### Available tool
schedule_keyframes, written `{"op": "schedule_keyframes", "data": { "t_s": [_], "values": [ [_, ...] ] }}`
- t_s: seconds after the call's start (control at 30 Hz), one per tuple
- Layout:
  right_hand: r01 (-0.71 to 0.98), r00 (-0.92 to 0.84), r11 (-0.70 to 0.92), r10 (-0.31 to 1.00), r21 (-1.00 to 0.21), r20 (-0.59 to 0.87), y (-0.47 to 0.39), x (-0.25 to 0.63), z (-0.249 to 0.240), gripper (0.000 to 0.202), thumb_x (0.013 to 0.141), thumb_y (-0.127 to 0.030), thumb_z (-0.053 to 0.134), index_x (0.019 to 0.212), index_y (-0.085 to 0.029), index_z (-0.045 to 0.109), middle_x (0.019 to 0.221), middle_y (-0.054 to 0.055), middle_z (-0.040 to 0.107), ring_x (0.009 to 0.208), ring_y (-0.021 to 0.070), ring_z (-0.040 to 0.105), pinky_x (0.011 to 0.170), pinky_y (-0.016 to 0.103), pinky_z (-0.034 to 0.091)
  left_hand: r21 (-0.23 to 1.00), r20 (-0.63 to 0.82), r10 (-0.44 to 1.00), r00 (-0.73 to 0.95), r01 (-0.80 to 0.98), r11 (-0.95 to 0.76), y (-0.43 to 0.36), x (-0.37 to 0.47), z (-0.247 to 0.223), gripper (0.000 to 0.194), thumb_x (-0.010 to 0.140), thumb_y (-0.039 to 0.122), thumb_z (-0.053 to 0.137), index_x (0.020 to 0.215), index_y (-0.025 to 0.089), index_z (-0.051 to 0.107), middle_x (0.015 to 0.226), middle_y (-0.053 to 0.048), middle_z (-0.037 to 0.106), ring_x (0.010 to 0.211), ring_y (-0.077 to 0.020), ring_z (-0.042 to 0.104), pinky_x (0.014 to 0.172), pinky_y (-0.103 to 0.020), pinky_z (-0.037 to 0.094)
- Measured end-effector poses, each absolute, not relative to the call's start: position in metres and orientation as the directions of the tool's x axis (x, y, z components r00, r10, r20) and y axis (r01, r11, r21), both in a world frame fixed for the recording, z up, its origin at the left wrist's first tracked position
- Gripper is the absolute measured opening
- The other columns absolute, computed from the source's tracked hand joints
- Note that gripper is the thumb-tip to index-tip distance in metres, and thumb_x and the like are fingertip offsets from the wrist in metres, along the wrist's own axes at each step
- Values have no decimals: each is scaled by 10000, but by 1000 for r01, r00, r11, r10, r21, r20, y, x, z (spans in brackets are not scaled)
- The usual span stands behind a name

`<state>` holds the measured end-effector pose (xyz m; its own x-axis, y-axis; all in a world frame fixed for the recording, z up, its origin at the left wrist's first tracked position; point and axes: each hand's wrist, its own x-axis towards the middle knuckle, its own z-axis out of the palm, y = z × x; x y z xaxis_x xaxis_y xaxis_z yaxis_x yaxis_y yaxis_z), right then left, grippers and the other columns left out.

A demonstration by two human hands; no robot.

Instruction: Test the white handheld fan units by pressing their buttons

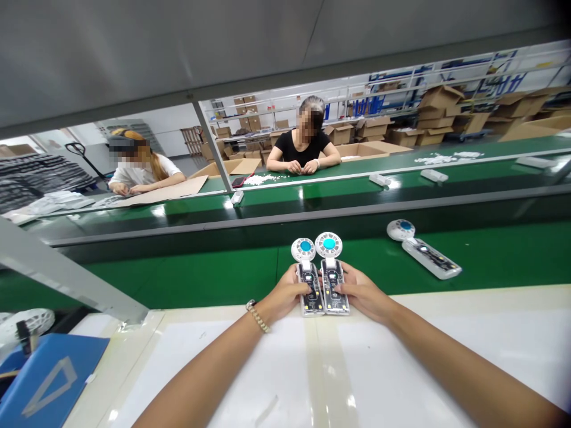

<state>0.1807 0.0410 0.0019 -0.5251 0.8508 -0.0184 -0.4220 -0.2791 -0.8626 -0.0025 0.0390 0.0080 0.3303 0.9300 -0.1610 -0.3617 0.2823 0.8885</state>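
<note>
My left hand (289, 292) is closed around a small handheld fan (311, 297), its thumb lying across the clear front. In my right hand (357, 288) is a second handheld fan (335, 300), gripped the same way. The two stand side by side with their long edges close together. Each has a white round head with a blue centre and a see-through body showing a dark circuit board. A third handheld fan (432, 258) lies on the green surface to the right, apart from my hands.
A conveyor belt (348, 199) runs across, carrying several clear-white pieces (433, 176). Two people (307, 142) sit working beyond it. A slanted white post (66, 273) and a blue bin (53, 380) are at left. A grey shelf (223, 53) hangs overhead.
</note>
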Motion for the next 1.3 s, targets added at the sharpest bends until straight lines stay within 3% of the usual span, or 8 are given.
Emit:
{"op": "schedule_keyframes", "data": {
  "t_s": [0.63,0.9,1.3],
  "values": [
    [-431,-512,-283,858,-857,-26,40,181,3,490,634,-96,657,1083,-228,510,1024,54,643,930,227,608,800,354,468,886,-153,926,344,-368,283,37,-4,10,495,505,-9,586,954,157,462,934,-55,588,848,-198,575,765,-333,432],
    [-426,-488,-269,872,-864,-31,40,181,2,510,628,-116,658,1098,-242,503,966,46,653,903,235,613,784,371,468,902,-81,913,399,-361,237,38,-5,5,476,535,-7,614,955,166,471,938,-51,593,870,-197,575,781,-325,423],
    [-446,-485,-259,874,-857,-11,41,180,-7,511,649,-106,648,1116,-250,498,893,23,657,860,216,617,744,332,466,901,-92,924,370,-365,236,37,-5,3,487,515,-19,580,956,154,471,899,-46,590,869,-194,565,760,-303,415]
  ]
}}
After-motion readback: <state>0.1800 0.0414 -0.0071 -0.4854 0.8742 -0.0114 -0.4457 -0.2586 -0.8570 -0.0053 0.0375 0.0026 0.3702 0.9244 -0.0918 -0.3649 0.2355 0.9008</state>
